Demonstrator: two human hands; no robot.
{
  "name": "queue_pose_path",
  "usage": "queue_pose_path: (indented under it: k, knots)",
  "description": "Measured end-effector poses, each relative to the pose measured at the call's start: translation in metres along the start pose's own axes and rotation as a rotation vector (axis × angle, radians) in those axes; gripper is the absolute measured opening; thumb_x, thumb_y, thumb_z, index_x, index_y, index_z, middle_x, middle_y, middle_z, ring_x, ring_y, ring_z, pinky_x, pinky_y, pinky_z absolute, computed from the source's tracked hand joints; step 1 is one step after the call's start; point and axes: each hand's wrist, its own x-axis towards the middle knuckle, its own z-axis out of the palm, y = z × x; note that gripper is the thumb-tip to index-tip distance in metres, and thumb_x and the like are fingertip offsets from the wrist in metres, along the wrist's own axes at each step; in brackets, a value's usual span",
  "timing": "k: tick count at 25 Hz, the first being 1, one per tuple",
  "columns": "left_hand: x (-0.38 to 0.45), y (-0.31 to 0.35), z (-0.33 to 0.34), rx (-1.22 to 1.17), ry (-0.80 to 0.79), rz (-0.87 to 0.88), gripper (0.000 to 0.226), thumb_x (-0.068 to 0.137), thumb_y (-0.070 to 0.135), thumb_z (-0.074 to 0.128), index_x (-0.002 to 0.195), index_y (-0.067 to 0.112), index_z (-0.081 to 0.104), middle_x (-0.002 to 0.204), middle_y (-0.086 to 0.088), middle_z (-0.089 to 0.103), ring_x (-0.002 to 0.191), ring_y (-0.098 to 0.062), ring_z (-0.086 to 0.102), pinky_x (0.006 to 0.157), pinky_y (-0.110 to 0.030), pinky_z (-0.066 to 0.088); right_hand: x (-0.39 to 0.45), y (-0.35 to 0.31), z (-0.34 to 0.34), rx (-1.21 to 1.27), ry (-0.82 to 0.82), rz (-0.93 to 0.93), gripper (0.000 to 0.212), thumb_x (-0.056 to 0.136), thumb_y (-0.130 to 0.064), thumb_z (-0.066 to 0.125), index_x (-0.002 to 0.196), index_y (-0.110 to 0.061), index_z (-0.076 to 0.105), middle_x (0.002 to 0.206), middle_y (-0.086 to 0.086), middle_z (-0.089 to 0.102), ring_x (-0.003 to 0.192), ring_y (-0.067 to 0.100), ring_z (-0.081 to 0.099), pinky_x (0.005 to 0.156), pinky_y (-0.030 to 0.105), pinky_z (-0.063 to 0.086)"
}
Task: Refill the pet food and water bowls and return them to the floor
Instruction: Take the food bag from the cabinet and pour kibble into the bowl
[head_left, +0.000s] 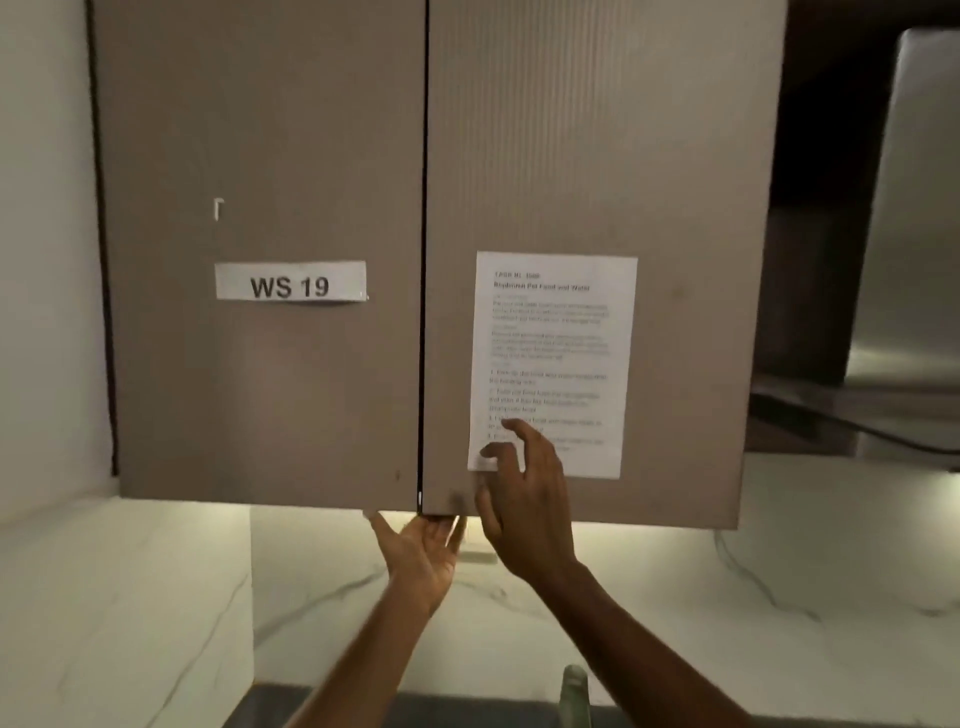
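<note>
Both cabinet doors (571, 156) were closed, left hand (421, 551) palm-up, fingers spread under the right door's bottom edge, right hand (519, 499) loosely spread, empty, over the instruction sheet (561, 338); bowls and food out of view, task judged barely begun.

Two bare forearms enter from the bottom edge; neither carries a sleeve, cuff, watch or bracelet in the visible stretch. The left hand (423, 545) is bare, without glove or ring; its fingers are slim and long. The right hand (519, 499) is likewise bare; no ring or band shows on its fingers; the nails look short, though blur hides finer detail.
</note>
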Motion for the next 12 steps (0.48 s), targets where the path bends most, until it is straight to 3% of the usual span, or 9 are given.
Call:
queue_pose_path:
  k: [2,7,11,12]
  knots:
    - [-0.016,0.002,0.004,0.045,0.008,-0.005,0.108,0.089,0.092,0.030,0.140,0.001,0.057,0.126,-0.019,0.070,0.136,-0.038,0.058,0.119,-0.046,0.042,0.009,-0.014,-0.017,-0.002,-0.037,0.068,0.035,0.092,-0.024,0.075,0.125,-0.017,0.066,0.155,0.013,0.057,0.142,0.034,0.056,0.112,0.052,0.054]
    - [-0.081,0.014,0.000,0.220,-0.014,-0.001,0.102,0.090,0.092,0.026,0.130,0.006,0.064,0.133,-0.017,0.068,0.109,-0.028,0.067,0.112,-0.042,0.044,0.013,-0.048,-0.084,0.049,0.022,0.178,0.049,0.093,-0.043,0.076,0.135,-0.026,0.059,0.159,0.004,0.053,0.141,0.027,0.056,0.114,0.049,0.054]
    - [-0.167,0.034,0.016,0.728,-0.118,-0.018,0.110,0.071,0.102,0.029,0.122,0.016,0.075,0.118,-0.009,0.081,0.111,-0.031,0.072,0.088,-0.042,0.059,-0.004,-0.091,-0.155,0.116,0.104,0.233,0.074,0.091,-0.065,0.069,0.153,-0.027,0.050,0.168,0.005,0.045,0.149,0.028,0.050,0.121,0.052,0.043]
    - [-0.178,0.040,0.030,0.876,-0.183,-0.005,0.116,0.063,0.107,0.028,0.125,0.021,0.075,0.121,-0.007,0.081,0.114,-0.031,0.073,0.089,-0.044,0.061,-0.005,-0.100,-0.161,0.144,0.109,0.235,0.080,0.090,-0.069,0.067,0.156,-0.029,0.045,0.170,0.005,0.042,0.152,0.028,0.046,0.121,0.051,0.040]
